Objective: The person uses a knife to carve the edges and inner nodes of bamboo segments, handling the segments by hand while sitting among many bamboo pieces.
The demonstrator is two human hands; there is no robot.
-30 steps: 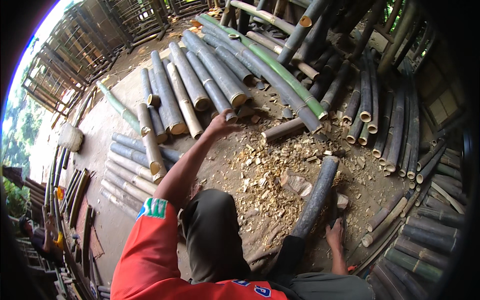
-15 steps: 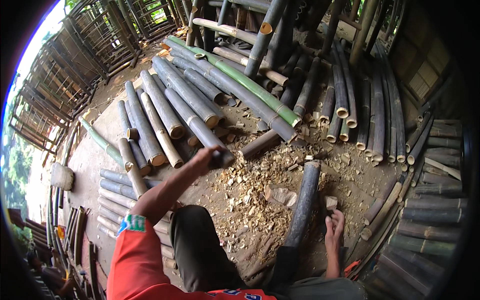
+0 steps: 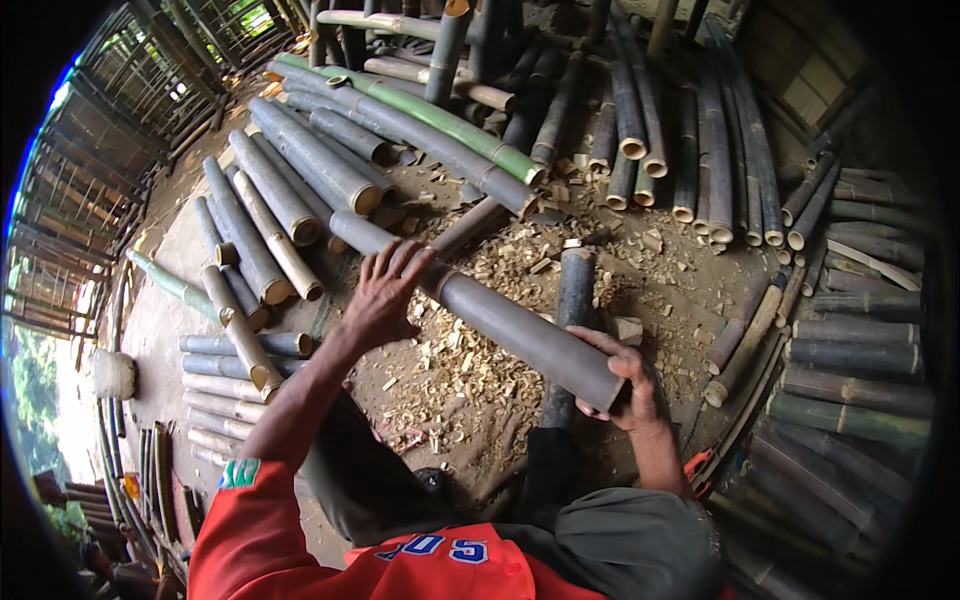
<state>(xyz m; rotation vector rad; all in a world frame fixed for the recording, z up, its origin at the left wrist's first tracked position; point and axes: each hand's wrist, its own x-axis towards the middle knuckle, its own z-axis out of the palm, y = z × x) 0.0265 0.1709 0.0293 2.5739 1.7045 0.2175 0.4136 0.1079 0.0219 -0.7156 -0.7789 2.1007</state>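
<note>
A dark grey bamboo pole slants across in front of me, from the pile at upper left down to my right side. My right hand is closed around its near end, thumb over the top. Further up the pole, my left hand is wrapped over it with fingers across the upper side and thumb apart below. Under the pole's near end stands a dark upright bamboo post, partly hidden by the pole. Pale wood shavings cover the ground below.
Cut bamboo poles lie in a pile at the far left, with a long green pole behind. More short lengths are stacked along the right. Light poles lie left of my knee. A small pale block sits beside the post.
The bamboo pole has come out of the pile toward me and to the right. My right hand has risen from beside the post onto its near end. My left hand now sits further up the pole.
</note>
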